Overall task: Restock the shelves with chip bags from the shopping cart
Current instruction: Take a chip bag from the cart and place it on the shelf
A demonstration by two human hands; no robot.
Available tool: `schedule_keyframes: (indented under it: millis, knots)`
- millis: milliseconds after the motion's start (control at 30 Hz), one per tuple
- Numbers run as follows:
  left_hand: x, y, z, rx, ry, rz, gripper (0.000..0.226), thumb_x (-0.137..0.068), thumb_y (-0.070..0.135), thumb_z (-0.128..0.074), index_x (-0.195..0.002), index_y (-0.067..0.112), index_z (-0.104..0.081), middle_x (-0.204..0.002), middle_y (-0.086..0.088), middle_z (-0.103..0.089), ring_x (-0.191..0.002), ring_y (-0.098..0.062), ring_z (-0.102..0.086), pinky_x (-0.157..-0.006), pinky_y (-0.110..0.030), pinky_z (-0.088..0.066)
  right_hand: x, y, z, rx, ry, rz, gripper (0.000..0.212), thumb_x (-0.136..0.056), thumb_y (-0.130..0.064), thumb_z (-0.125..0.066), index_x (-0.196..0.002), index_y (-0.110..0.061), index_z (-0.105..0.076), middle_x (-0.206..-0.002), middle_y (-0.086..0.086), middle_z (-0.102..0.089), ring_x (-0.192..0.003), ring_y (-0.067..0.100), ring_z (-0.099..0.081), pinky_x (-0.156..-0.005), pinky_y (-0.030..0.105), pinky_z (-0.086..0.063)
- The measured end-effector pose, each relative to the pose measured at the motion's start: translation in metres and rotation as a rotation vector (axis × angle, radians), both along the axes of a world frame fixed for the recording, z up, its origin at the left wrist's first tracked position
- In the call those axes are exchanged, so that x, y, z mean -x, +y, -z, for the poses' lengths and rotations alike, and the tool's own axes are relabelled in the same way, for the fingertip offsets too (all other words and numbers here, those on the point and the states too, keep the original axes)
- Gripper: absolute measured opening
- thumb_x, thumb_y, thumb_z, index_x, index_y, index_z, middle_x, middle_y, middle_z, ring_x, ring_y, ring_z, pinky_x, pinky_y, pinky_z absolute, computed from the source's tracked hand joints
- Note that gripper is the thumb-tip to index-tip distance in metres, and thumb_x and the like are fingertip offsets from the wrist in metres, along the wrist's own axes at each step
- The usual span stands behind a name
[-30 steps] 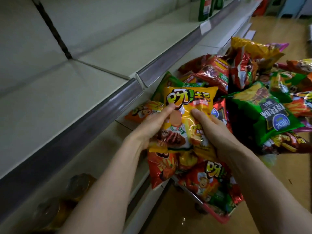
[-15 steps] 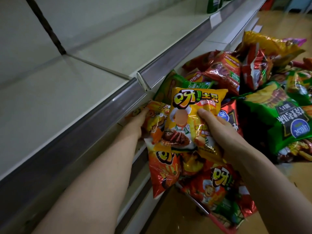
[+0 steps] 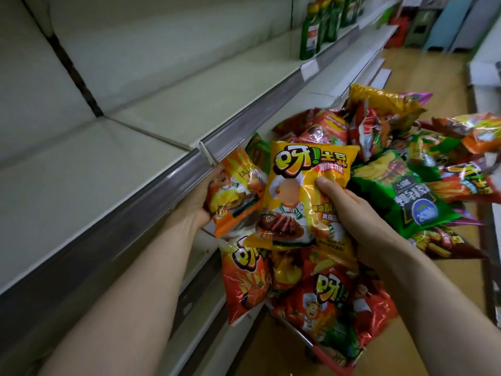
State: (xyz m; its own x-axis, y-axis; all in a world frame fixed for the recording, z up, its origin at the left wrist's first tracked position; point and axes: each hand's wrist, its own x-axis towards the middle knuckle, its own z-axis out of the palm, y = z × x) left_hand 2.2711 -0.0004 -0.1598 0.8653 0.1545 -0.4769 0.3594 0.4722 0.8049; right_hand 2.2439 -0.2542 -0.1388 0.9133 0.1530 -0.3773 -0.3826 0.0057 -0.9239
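Two chip bags were in hand above a heap of chip bags (image 3: 385, 147) piled just beside a bare shelf (image 3: 130, 147). The left hand (image 3: 196, 200) gripped an orange bag (image 3: 238, 191) by its side edge, close under the shelf's grey price rail (image 3: 135, 204), with its fingers curled behind the foil and mostly hidden. The right hand (image 3: 355, 213) pinched a yellow bag (image 3: 295, 191), the thumb pressed on the printed front and the other fingers out of sight behind it. A green bag (image 3: 404, 196) and a red bag (image 3: 328, 299) lay among those waiting, and green bottles (image 3: 311, 33) stood farther along the shelf. The step appeared to be the orange bag's placement. Done well, it would have called for a lift up and over the rail's lip rather than a drag against it, since the plastic tag clip (image 3: 207, 157) jutting from the rail looked likely to snag the foil. A light hold at the seam seemed wiser than a squeeze on the air-filled belly, which would probably crush the chips. The bag would best have stood upright, well back and face out, leaving room for the yellow one alongside
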Motion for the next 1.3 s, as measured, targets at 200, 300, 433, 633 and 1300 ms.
schedule_keyframes:
  millis: [200, 300, 433, 633, 1300]
  knots:
    - [0.033, -0.066, -0.027, -0.085, -0.042, 0.264, 0.047, -0.062, 0.041, -0.072, -0.098, 0.01, -0.068, -0.083, -0.012, -0.075, -0.066, -0.023, -0.072, -0.055, -0.034, -0.06, 0.029, -0.063, -0.042, 0.003, -0.112, 0.07, 0.046, -0.084, -0.046, -0.066, -0.122, -0.022, -0.057, -0.094, 0.006, -0.076, -0.08, 0.026, -0.074, -0.068, 0.038, -0.059]
    - [0.044, -0.109, -0.044, -0.117, -0.123, 0.356, 0.073, -0.051, 0.039, -0.09, -0.113, 0.009, -0.067, -0.094, -0.014, -0.074, -0.072, -0.024, -0.073, -0.058, -0.033, -0.059, 0.048, -0.101, -0.062, 0.054, -0.2, 0.097, 0.058, -0.078, -0.051, -0.069, -0.126, -0.02, -0.056, -0.101, 0.006, -0.075, -0.088, 0.027, -0.073, -0.084, 0.047, -0.057]
    - [0.061, -0.173, -0.072, -0.15, -0.204, 0.45, 0.042, -0.081, 0.028, -0.072, -0.117, 0.009, -0.065, -0.092, -0.012, -0.073, -0.07, -0.022, -0.072, -0.056, -0.029, -0.057, 0.084, -0.149, -0.092, 0.13, -0.331, 0.173, 0.078, -0.056, -0.071, -0.075, -0.116, -0.022, -0.061, -0.105, 0.003, -0.074, -0.091, 0.024, -0.073, -0.088, 0.045, -0.056]
    - [0.082, -0.261, -0.101, -0.194, -0.291, 0.594, 0.055, -0.073, 0.036, -0.078, -0.115, 0.005, -0.063, -0.092, -0.013, -0.071, -0.071, -0.023, -0.07, -0.064, -0.032, -0.061, 0.149, -0.229, -0.128, 0.224, -0.421, 0.292, 0.078, -0.053, -0.07, -0.067, -0.115, -0.023, -0.058, -0.095, 0.003, -0.075, -0.079, 0.022, -0.074, -0.074, 0.038, -0.059]
    - [0.153, -0.509, -0.234, -0.01, -0.806, 1.315, 0.067, -0.066, 0.046, -0.081, -0.118, 0.01, -0.06, -0.098, -0.011, -0.075, -0.087, -0.026, -0.073, -0.075, -0.036, -0.059, 0.36, -0.36, -0.229, 0.497, -0.724, 1.156, 0.052, -0.064, -0.058, -0.07, -0.108, -0.028, -0.065, -0.1, 0.0, -0.075, -0.088, 0.024, -0.073, -0.083, 0.047, -0.057]
